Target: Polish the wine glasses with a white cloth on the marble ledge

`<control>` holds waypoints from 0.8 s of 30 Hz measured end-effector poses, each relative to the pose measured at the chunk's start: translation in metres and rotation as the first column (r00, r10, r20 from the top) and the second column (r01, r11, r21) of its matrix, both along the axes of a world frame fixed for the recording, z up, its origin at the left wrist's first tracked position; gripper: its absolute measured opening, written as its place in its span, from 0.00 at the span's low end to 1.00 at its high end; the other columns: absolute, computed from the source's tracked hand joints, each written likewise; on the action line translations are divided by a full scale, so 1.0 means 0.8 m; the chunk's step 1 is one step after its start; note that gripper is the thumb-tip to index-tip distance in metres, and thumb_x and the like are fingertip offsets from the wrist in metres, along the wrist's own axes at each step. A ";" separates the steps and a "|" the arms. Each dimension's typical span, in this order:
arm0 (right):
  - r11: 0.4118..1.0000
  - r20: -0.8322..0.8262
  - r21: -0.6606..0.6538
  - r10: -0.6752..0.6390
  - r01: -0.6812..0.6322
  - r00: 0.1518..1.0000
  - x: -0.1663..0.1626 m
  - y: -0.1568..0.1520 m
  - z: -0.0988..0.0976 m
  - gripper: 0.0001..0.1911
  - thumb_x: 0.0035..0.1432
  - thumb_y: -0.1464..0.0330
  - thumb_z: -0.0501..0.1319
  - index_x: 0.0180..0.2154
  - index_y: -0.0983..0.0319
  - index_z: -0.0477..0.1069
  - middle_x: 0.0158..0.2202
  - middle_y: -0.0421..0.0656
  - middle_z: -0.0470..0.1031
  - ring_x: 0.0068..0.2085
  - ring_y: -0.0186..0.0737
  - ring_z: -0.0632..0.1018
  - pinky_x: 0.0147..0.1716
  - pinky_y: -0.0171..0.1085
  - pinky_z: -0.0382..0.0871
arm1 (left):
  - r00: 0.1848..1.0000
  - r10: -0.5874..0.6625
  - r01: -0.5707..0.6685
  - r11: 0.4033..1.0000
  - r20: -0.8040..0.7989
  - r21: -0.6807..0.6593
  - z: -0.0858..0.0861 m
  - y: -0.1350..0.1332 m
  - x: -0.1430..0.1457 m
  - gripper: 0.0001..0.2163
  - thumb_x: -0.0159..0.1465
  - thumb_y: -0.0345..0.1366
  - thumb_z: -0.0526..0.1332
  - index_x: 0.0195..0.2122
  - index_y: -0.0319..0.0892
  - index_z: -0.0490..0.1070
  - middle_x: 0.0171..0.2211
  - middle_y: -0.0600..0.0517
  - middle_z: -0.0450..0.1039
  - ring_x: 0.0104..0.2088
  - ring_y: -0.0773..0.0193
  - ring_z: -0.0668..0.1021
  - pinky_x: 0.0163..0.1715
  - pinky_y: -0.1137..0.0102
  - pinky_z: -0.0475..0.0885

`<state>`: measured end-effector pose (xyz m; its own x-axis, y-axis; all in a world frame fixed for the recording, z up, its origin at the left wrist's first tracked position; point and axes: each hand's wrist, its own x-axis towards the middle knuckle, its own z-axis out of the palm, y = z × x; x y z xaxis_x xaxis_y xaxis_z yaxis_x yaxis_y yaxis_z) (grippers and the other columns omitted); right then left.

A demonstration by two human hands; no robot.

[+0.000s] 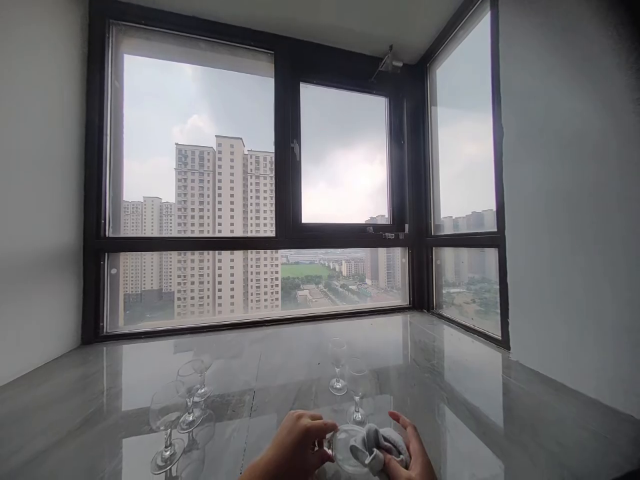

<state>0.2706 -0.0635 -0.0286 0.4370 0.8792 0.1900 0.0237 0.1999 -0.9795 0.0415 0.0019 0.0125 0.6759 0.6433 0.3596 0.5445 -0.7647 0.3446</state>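
My left hand [293,445] grips a clear wine glass [345,448] lying sideways at the bottom of the view. My right hand [411,453] presses a grey cloth [379,448] against and into the bowl of that glass. Both hands hover just above the glossy marble sill [450,400]. Two upright wine glasses [337,367] [358,393] stand right behind my hands. Three more glasses [167,427] [190,395] [203,379] stand in a cluster to the left.
Large dark-framed windows [285,200] wrap the back and right side, showing tall apartment towers and a cloudy sky. White walls close in on the left [40,200] and right [570,200]. The sill stretches wide to the right.
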 end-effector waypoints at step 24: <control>0.985 -0.055 0.023 -0.170 0.171 0.984 0.002 -0.004 0.002 0.34 0.39 0.49 0.69 0.46 0.58 0.70 0.37 0.45 0.81 0.40 0.52 0.80 0.41 0.42 0.72 | 0.857 -0.050 0.391 0.712 0.513 -0.583 -0.012 -0.014 0.019 0.38 0.54 0.73 0.55 0.31 0.36 0.77 0.20 0.54 0.67 0.23 0.67 0.70 0.24 0.74 0.61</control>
